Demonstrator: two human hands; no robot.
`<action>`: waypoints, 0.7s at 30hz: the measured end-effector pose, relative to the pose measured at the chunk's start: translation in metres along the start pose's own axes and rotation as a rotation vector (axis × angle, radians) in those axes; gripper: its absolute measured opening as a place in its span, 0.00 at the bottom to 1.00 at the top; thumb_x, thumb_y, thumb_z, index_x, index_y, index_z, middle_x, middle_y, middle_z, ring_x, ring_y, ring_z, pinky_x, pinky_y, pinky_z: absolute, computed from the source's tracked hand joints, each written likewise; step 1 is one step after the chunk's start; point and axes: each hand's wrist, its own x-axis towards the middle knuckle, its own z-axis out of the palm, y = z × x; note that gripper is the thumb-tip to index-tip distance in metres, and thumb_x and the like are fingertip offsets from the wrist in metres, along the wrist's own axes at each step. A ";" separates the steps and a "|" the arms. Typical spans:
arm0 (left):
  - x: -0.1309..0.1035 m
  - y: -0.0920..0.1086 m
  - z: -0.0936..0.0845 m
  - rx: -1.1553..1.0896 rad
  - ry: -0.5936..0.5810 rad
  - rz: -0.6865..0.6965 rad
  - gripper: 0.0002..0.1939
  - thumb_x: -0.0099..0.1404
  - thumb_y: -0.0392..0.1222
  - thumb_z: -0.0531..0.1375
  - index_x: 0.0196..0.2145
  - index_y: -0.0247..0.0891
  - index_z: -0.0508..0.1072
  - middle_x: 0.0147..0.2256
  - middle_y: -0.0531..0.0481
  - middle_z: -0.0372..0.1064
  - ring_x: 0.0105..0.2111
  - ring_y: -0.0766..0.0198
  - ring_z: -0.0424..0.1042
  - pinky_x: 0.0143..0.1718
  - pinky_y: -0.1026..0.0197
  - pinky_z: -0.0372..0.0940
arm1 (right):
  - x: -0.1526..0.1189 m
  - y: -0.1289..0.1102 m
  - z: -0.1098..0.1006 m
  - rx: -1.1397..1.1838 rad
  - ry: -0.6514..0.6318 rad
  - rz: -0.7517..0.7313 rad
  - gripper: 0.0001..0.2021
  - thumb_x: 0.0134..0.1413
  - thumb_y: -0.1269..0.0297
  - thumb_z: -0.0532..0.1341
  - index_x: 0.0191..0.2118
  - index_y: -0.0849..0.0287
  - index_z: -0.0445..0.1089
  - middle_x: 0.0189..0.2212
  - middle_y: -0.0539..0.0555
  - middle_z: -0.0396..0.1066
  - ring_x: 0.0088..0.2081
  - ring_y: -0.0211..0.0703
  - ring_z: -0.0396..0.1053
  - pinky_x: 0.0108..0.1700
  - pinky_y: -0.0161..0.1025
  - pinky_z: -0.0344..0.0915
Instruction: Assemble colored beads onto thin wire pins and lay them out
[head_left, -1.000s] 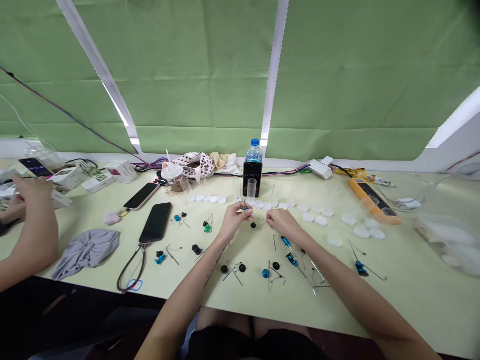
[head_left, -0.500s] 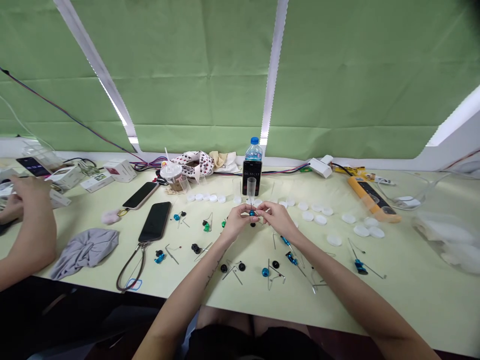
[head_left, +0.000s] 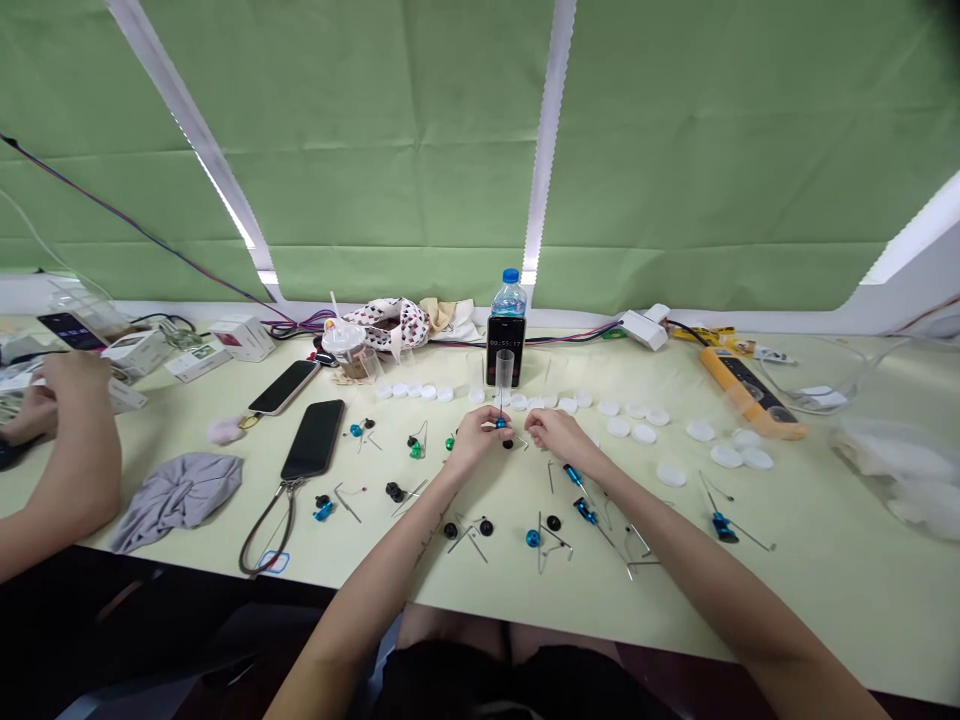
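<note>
- Your left hand (head_left: pixel 476 438) pinches a small blue part (head_left: pixel 500 424) between thumb and fingers, over the middle of the table (head_left: pixel 862 610); a thin rod stands up from that part.
- Your right hand (head_left: pixel 556 432) is just to the right, apart from the left, its fingers curled in; you cannot tell from here whether they grip anything.
- Between your hands, on the near side, lie a black knob (head_left: pixel 508 444) and a bent metal rod (head_left: pixel 523 441).
- Beyond your hands, a clear tube (head_left: pixel 505 362) stands upright in front of a timer phone (head_left: pixel 496 335), which stands before a bottle (head_left: pixel 510 292).
- White discs (head_left: pixel 518 402) run left and right along the far side of your work.
- Near your right forearm lie a blue piece (head_left: pixel 584 511) and other metal rods; left of your left hand sits a green piece (head_left: pixel 415 449).
- At the far left, a co-worker's hand (head_left: pixel 75 375) is near some white boxes (head_left: pixel 135 353).
</note>
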 end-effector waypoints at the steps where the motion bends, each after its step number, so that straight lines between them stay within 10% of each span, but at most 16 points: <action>1: 0.000 -0.001 0.000 -0.009 -0.013 -0.004 0.13 0.48 0.38 0.66 0.33 0.33 0.72 0.31 0.48 0.71 0.31 0.64 0.72 0.38 0.59 0.65 | 0.001 0.000 0.000 0.043 -0.017 -0.002 0.08 0.47 0.75 0.53 0.28 0.59 0.68 0.22 0.48 0.69 0.23 0.34 0.67 0.28 0.31 0.63; 7: -0.001 -0.001 0.002 -0.262 -0.103 -0.086 0.15 0.51 0.42 0.66 0.35 0.32 0.71 0.34 0.45 0.72 0.34 0.62 0.73 0.44 0.52 0.65 | -0.003 -0.014 0.003 0.255 0.006 -0.101 0.07 0.49 0.65 0.59 0.35 0.59 0.69 0.27 0.50 0.71 0.27 0.38 0.69 0.30 0.35 0.65; 21: -0.007 0.012 0.005 -0.328 -0.130 -0.096 0.15 0.54 0.43 0.65 0.36 0.31 0.71 0.34 0.44 0.72 0.35 0.63 0.72 0.46 0.54 0.65 | -0.018 -0.037 0.007 -0.215 0.141 -0.236 0.05 0.53 0.71 0.55 0.30 0.57 0.68 0.32 0.52 0.70 0.36 0.41 0.66 0.38 0.37 0.57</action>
